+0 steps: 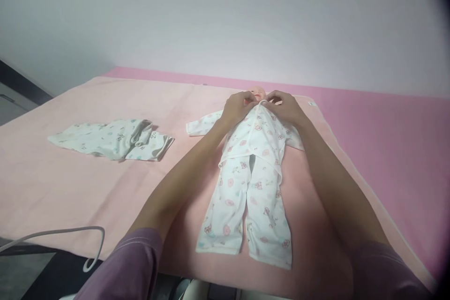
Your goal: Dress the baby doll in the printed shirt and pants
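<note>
A baby doll (258, 91) lies on its back, its head partly hidden behind my hands. It wears a white printed baby top (255, 133) and matching printed pants (228, 206), with the legs stretched toward me. At the neckline, my left hand (239, 105) pinches the left side of the top's collar. My right hand (283, 107) grips the collar's other side, fingertips bent close to the left ones. The edges between the fingers are small, and any fastener there is hidden. One sleeve spreads out to the left, the other sticks out beneath my right forearm.
A folded printed cloth (108, 139) lies left of the doll on a pink mat (140, 215). Brighter pink surface (383, 150) shows to the right, below a pale wall (225, 18). A white cable (63, 231) loops over the near left edge.
</note>
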Demonstrator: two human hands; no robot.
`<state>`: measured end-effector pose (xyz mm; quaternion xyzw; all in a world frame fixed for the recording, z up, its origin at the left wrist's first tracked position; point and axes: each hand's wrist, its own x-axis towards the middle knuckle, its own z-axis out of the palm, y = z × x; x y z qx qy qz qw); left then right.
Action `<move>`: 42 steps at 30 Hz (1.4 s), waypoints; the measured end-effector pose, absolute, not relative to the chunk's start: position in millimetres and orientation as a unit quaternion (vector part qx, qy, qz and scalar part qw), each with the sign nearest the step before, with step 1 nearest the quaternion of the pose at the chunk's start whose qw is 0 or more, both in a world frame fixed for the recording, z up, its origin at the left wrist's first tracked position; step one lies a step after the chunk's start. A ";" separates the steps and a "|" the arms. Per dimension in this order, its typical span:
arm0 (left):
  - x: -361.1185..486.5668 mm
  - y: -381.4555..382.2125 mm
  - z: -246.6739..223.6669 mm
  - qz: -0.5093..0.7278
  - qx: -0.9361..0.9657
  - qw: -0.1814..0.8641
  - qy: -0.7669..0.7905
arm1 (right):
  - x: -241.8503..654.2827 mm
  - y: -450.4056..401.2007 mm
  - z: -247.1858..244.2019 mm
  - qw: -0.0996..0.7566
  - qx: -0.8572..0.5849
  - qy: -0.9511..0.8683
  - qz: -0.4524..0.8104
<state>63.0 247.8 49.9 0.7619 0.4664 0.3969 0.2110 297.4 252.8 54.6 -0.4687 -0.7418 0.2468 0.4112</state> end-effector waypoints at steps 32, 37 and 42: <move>63.6 255.1 39.6 0.460 0.750 0.283 0.381 | 290.5 260.0 31.5 0.458 -0.461 -0.658 0.381; 63.6 255.0 38.1 0.454 0.747 0.290 0.389 | 290.1 264.4 26.3 0.479 -0.453 -0.660 0.361; 64.4 254.1 38.5 0.451 0.745 0.295 0.393 | 290.3 265.1 25.2 0.480 -0.444 -0.669 0.354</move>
